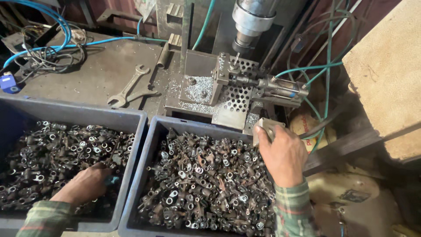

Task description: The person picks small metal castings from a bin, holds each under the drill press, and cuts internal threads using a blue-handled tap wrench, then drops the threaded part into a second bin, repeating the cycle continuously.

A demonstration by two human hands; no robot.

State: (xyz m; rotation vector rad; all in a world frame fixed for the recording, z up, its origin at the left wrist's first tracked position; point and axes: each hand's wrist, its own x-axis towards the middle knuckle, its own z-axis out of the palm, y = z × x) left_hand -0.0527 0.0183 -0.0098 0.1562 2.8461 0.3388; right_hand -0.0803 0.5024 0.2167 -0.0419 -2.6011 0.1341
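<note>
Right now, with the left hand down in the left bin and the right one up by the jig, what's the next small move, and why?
Probably close the left hand on one small metal part and lift it out of the left bin. That hand is buried among the parts, the jig under the drill spindle looks vacant apart from swarf, and the right hand rests on a metal lever beside it.

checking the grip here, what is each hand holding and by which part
Right hand grips a small grey metal block by its lower end. Left hand is buried among the metal parts; its hold cannot be told.
</note>
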